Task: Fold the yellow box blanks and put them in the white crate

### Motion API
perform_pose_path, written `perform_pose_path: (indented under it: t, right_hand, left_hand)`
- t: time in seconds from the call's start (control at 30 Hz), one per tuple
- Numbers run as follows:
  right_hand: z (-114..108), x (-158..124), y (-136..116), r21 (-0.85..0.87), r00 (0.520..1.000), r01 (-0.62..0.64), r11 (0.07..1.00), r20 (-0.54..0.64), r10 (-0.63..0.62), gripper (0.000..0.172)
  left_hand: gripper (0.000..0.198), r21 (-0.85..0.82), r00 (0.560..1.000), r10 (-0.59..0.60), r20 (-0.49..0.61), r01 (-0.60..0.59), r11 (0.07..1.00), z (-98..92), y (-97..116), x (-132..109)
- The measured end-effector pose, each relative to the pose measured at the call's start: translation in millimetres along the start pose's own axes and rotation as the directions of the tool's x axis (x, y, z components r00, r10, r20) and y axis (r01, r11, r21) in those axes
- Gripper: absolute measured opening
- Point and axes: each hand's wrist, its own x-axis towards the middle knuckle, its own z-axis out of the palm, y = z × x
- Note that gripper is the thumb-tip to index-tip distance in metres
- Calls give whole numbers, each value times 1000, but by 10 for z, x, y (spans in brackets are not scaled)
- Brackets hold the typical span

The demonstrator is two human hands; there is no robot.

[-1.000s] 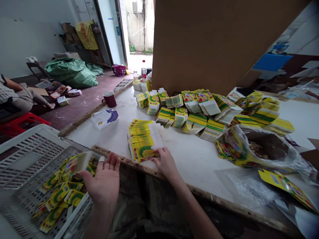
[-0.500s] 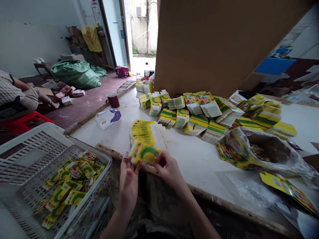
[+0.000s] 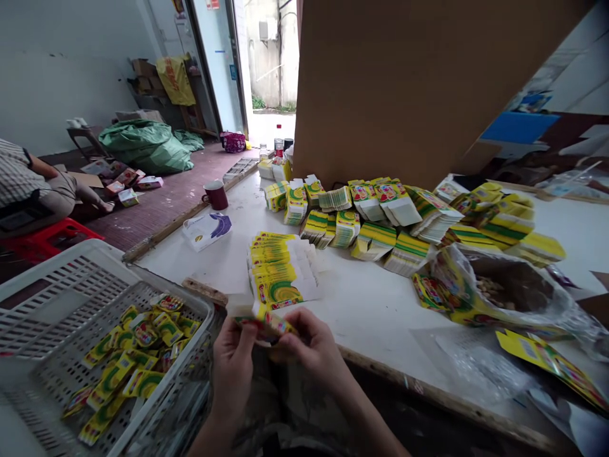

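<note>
Both of my hands are at the table's near edge, with a small yellow-and-green cardboard box (image 3: pixel 272 321) between them. My left hand (image 3: pixel 234 358) pinches its left end, the thumb on top near a pale flap. The fingers of my right hand (image 3: pixel 311 346) are closed on its right end. Just beyond lies a fanned stack of flat yellow-and-white cartons (image 3: pixel 280 270), apart from my hands. At lower left, a white plastic basket (image 3: pixel 164 387) holds many small yellow boxes (image 3: pixel 114 374).
Bundles of flat cartons (image 3: pixel 373 238) line the back of the table, before a big cardboard sheet (image 3: pixel 380 89). An open plastic-lined box (image 3: pixel 457 279) stands at right. A maroon mug (image 3: pixel 217 195) and a purple-and-white box (image 3: pixel 208 230) sit at left. A seated person (image 3: pixel 33 178) is far left.
The small box has come off the stack toward me and is turned, its pictured side now showing. My left hand has shifted left and down, its thumb now over the box. My right hand has moved slightly down.
</note>
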Motion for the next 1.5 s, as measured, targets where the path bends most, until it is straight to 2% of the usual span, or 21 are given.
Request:
perform_pose_path:
  t: [0.07, 0.13, 0.17, 0.27, 0.37, 0.43, 0.47, 0.53, 0.6, 0.63, 0.67, 0.7, 0.77, 0.83, 0.9, 1.0, 1.1, 1.17, 1.23, 1.37, 1.5]
  right_hand:
    - [-132, 24, -26, -79, 998, 42, 996, -34, -45, 14]
    - [-260, 38, -54, -207, 988, 116, 972, -75, -134, 8]
    - [-318, 41, -69, -294, 974, 175, 940, -86, -208, 2]
    - [-434, 26, -117, -592, 905, 355, 723, 24, -424, 18]
    - [-401, -33, -142, -689, 833, 516, 509, 263, -487, 22]
    - [-315, -81, -122, -674, 808, 559, 483, 313, -499, 27]
    - [-267, -101, -99, -672, 816, 534, 513, 252, -520, 34]
    - [-185, -122, -37, -626, 843, 400, 670, -36, -537, 55]
    - [-131, -125, 27, -357, 862, 240, 903, -349, -368, 72]
    - [-113, -125, 54, -134, 893, 163, 978, -401, -203, 74]
    - [-101, -125, 76, 103, 939, 65, 992, -344, -26, 71]
    - [-95, -128, 92, 305, 972, -45, 951, -206, 112, 68]
    - [-102, -140, 110, 512, 974, -223, 830, 92, 206, 60]
    - [-139, -150, 118, 506, 959, -263, 822, 229, 166, 57]
    - [-198, -146, 120, 410, 966, -214, 886, 224, 130, 60]
    - [-262, -136, 109, 173, 986, -111, 979, 141, 87, 57]
    - [-239, -170, 57, -9, 995, 21, 1000, 98, -20, 58]
    - [-193, -207, 10, -137, 983, 127, 982, 148, -107, 64]
    - [-157, -226, -17, -308, 960, 227, 924, 231, -159, 63]
    - [-175, -179, 52, -465, 956, 288, 837, 198, -218, 56]
    - [-281, -102, 114, -530, 950, 301, 793, 234, -205, 56]
  left_hand:
    - [26, 94, 998, -1, 66, -5, 996, -57, -12, 42]
    - [28, 154, 990, 24, 136, -45, 987, -107, 46, 95]
    - [35, 157, 982, 60, 179, -89, 984, -132, 100, 126]
    - [65, 191, 916, 149, 372, -233, 954, -206, 292, 213]
    - [95, 495, 811, -93, 578, -257, 830, -224, 402, 234]
    - [84, 625, 735, -279, 618, -245, 741, -177, 393, 197]
    - [74, 648, 723, -308, 619, -247, 721, -140, 369, 168]
    - [63, 678, 763, -274, 586, -276, 682, -69, 299, 101]
    - [67, 718, 821, -182, 542, -339, 608, -23, 216, 37]
    - [69, 731, 828, -139, 544, -386, 562, -13, 175, 8]
    - [69, 732, 820, -94, 565, -445, 517, -9, 137, -17]
    - [68, 715, 798, -47, 601, -511, 476, -10, 103, -39]
    - [70, 641, 719, 32, 695, -639, 425, -10, 57, -73]
    - [76, 554, 637, 88, 765, -723, 413, 2, 44, -95]
    - [76, 508, 604, 124, 788, -750, 423, 25, 56, -105]
    - [67, 506, 625, 151, 766, -731, 458, 63, 98, -113]
    - [59, 498, 664, 88, 743, -636, 589, 78, 118, -129]
    - [60, 496, 692, 4, 722, -521, 695, 72, 90, -137]
    - [61, 507, 728, -30, 685, -446, 738, 49, 26, -130]
    - [66, 578, 819, 69, 569, -458, 675, -34, -71, -46]
    - [59, 663, 849, -20, 527, -396, 635, -106, 63, 78]
